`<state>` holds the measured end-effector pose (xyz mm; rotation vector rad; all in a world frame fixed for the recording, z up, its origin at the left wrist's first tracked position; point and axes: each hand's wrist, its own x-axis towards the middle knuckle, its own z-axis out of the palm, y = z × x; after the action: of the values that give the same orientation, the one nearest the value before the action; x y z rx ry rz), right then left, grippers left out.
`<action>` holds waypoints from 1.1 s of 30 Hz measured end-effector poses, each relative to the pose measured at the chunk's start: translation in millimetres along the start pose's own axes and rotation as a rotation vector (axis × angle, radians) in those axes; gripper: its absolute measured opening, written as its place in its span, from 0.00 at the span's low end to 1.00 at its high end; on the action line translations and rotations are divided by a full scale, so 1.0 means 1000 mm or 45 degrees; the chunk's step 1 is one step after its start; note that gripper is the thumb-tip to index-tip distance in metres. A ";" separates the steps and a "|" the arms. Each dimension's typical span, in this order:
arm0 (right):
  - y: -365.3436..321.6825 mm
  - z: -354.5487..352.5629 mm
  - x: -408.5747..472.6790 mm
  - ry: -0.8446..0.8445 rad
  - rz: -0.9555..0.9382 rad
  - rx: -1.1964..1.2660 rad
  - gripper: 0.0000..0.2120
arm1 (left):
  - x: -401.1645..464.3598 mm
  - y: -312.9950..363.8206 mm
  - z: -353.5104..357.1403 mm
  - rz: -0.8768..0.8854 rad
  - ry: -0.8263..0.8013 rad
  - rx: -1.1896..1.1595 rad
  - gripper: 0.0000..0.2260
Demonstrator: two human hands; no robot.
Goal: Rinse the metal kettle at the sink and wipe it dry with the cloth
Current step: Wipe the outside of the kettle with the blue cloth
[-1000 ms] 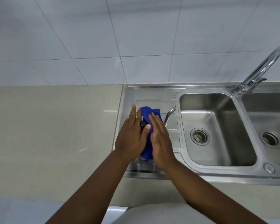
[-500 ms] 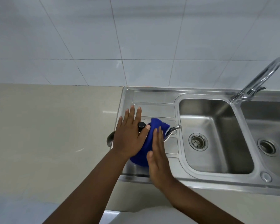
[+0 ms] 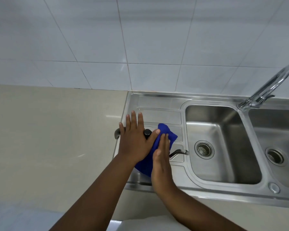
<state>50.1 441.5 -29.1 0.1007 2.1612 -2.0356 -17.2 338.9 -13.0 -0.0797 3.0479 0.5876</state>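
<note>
Fingers of the left hand point(image 3: 135, 144) lie spread flat on the kettle point(image 3: 178, 152) top, which stands on the sink point(image 3: 158, 100) drainboard; right hand point(image 3: 160, 161), fingers together, presses the blue cloth point(image 3: 165, 133) against its side.

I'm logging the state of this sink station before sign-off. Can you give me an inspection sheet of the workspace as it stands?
Surface: steel drainboard beside beige counter; wetness cannot be judged.
Job's things: metal kettle on the drainboard, mostly hidden; spout, black lid knob and handle end show. Blue cloth lies over it.
Clutter: nothing seen.
Grips: left hand flat on the kettle top, fingers spread; right hand flat, pressing the cloth to the kettle's side.
Cables: nothing seen.
Surroundings: two basins, tap showing no water, white tiled wall.
</note>
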 end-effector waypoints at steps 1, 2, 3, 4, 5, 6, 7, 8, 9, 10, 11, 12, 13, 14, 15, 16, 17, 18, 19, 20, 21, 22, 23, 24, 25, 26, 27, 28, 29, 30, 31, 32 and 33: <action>-0.007 0.000 0.001 -0.004 0.016 0.013 0.41 | -0.001 0.000 0.001 0.008 -0.010 -0.050 0.41; -0.014 -0.002 0.007 -0.009 0.050 0.032 0.42 | -0.001 -0.001 0.001 0.028 -0.011 -0.078 0.41; -0.023 -0.007 0.018 -0.025 0.114 0.042 0.46 | -0.001 -0.002 0.002 0.050 -0.007 -0.089 0.42; -0.035 -0.014 0.030 -0.068 0.204 0.050 0.50 | 0.000 -0.004 0.002 0.073 0.000 -0.098 0.43; -0.047 -0.022 0.043 -0.156 0.306 0.057 0.50 | 0.000 -0.006 0.002 0.099 0.011 -0.111 0.44; -0.058 -0.031 0.056 -0.287 0.386 0.034 0.48 | 0.001 -0.007 0.002 0.130 0.017 -0.126 0.45; -0.069 -0.038 0.066 -0.425 0.429 -0.043 0.45 | 0.002 -0.008 0.001 0.170 0.018 -0.140 0.45; -0.075 -0.045 0.077 -0.535 0.440 -0.142 0.43 | 0.002 -0.009 0.001 0.219 0.011 -0.154 0.45; -0.078 -0.049 0.085 -0.613 0.431 -0.235 0.42 | 0.003 -0.011 0.001 0.276 -0.002 -0.170 0.44; -0.076 -0.052 0.091 -0.651 0.425 -0.318 0.41 | 0.005 -0.013 0.000 0.337 -0.018 -0.185 0.43; -0.069 -0.055 0.096 -0.672 0.434 -0.365 0.41 | 0.007 -0.015 -0.002 0.393 -0.040 -0.198 0.43; -0.060 -0.057 0.099 -0.689 0.446 -0.379 0.40 | 0.009 -0.016 -0.004 0.432 -0.066 -0.206 0.43; -0.050 -0.059 0.098 -0.690 0.445 -0.362 0.39 | 0.011 -0.017 -0.006 0.447 -0.086 -0.202 0.43; -0.043 -0.062 0.094 -0.662 0.457 -0.329 0.37 | 0.011 -0.016 -0.007 0.432 -0.089 -0.175 0.43; -0.036 -0.065 0.088 -0.620 0.458 -0.282 0.36 | 0.010 -0.015 -0.009 0.384 -0.070 -0.129 0.43; -0.032 -0.066 0.080 -0.587 0.451 -0.224 0.36 | 0.007 -0.012 -0.009 0.299 -0.039 -0.085 0.45; -0.026 -0.067 0.071 -0.554 0.433 -0.165 0.35 | 0.002 -0.009 -0.009 0.192 -0.015 -0.063 0.45; -0.023 -0.069 0.059 -0.535 0.431 -0.102 0.34 | -0.002 -0.006 -0.009 0.085 -0.012 -0.079 0.45; -0.017 -0.067 0.050 -0.544 0.403 -0.036 0.34 | -0.006 -0.003 -0.008 -0.001 -0.033 -0.130 0.44; -0.014 -0.064 0.040 -0.550 0.328 -0.020 0.36 | -0.010 -0.001 -0.007 -0.053 -0.053 -0.199 0.43; -0.007 -0.063 0.035 -0.551 0.231 -0.068 0.41 | -0.013 0.000 -0.005 -0.068 -0.055 -0.260 0.41; 0.001 -0.062 0.033 -0.574 0.111 -0.164 0.45 | -0.015 -0.001 -0.003 -0.054 -0.042 -0.308 0.41; 0.006 -0.061 0.034 -0.571 -0.008 -0.228 0.45 | -0.016 -0.002 -0.003 -0.024 -0.032 -0.350 0.42; 0.006 -0.060 0.036 -0.580 -0.059 -0.262 0.44 | -0.015 -0.004 -0.002 0.010 -0.034 -0.387 0.43; 0.006 -0.059 0.041 -0.573 -0.078 -0.257 0.41 | -0.014 -0.006 -0.002 0.050 -0.045 -0.406 0.44; 0.001 -0.058 0.046 -0.570 -0.080 -0.241 0.39 | -0.013 -0.008 -0.002 0.096 -0.055 -0.402 0.45; -0.001 -0.057 0.052 -0.548 -0.080 -0.227 0.38 | -0.012 -0.010 -0.002 0.144 -0.056 -0.382 0.44; -0.002 -0.057 0.055 -0.536 -0.067 -0.205 0.38 | -0.010 -0.012 -0.003 0.183 -0.055 -0.360 0.44; 0.006 -0.056 0.062 -0.519 -0.037 -0.169 0.40 | -0.009 -0.013 -0.004 0.208 -0.067 -0.344 0.45; 0.011 -0.056 0.065 -0.511 0.024 -0.109 0.42 | -0.007 -0.014 -0.006 0.225 -0.088 -0.335 0.45; 0.018 -0.057 0.067 -0.504 0.080 -0.061 0.42 | -0.005 -0.016 -0.008 0.251 -0.109 -0.323 0.46; 0.026 -0.057 0.066 -0.500 0.133 -0.051 0.43 | -0.002 -0.019 -0.010 0.296 -0.122 -0.303 0.47; 0.034 -0.057 0.062 -0.502 0.157 -0.031 0.42 | 0.000 -0.022 -0.012 0.351 -0.130 -0.269 0.46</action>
<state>-10.0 496.5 -70.1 -0.1545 1.8854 -1.7826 -16.1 314.3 -10.0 0.3590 2.9068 0.8984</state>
